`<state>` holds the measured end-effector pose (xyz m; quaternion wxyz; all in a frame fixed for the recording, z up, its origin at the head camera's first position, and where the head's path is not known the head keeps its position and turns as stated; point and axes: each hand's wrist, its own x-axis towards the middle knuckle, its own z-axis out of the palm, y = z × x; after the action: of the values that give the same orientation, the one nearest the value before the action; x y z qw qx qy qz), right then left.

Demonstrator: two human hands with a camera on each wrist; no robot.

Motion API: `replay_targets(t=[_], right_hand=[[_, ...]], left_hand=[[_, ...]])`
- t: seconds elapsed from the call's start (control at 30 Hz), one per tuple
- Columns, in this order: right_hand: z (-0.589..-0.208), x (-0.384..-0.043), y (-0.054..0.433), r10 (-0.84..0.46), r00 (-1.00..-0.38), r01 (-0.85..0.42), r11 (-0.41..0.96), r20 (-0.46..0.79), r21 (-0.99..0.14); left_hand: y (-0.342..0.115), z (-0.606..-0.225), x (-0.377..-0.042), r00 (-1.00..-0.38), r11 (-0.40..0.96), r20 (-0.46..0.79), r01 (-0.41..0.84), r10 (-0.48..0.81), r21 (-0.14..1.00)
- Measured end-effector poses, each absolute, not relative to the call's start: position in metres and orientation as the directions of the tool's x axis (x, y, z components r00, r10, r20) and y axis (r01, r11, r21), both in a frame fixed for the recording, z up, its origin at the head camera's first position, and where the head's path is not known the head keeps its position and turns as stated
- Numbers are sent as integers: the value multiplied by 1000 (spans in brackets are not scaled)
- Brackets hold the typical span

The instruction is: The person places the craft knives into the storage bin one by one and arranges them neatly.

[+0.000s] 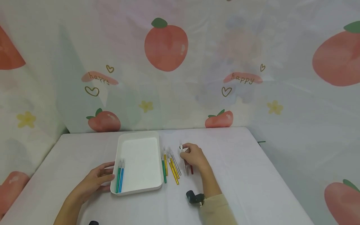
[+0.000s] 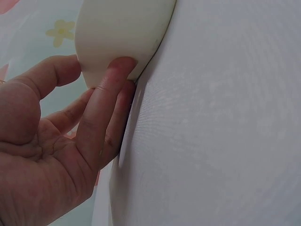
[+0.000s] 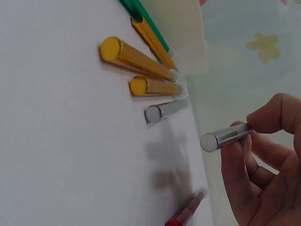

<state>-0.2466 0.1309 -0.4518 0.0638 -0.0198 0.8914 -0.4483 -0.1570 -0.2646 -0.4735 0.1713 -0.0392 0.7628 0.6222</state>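
Observation:
My right hand [image 1: 194,155] pinches a silver craft knife [image 3: 225,137] between thumb and fingers, lifted above the table. Its clear-capped end points away in the head view. My left hand [image 1: 91,184] touches the left outer wall of a white tray [image 1: 137,162], fingertips [image 2: 123,65] against the side. Inside the tray, along its left wall, lie a green craft knife [image 1: 117,181] and a blue one [image 1: 121,180]. Right of the tray lie a green craft knife [image 1: 164,172], several gold craft knives [image 1: 173,173] and another silver craft knife [image 1: 176,165].
A red craft knife [image 3: 190,209] lies below the right hand. A black wrist camera [image 1: 194,197] sits by the right sleeve [image 1: 216,209]. White cloth covers the table [image 1: 242,187]; a printed fruit curtain [image 1: 180,93] hangs behind it.

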Motion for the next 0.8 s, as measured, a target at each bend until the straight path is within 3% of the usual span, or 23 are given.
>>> replay_targets(t=[0.3, 0.8], right_hand=[[-437, -242, 123, -223, -968, 36, 335, -117, -941], [-418, -233, 108, -360, -928, 51, 140, -98, -989]], left_hand=[[-265, -473, -158, -937, 209, -309, -273, 165, 939], [-265, -473, -157, -937, 208, -313, -279, 154, 938]])
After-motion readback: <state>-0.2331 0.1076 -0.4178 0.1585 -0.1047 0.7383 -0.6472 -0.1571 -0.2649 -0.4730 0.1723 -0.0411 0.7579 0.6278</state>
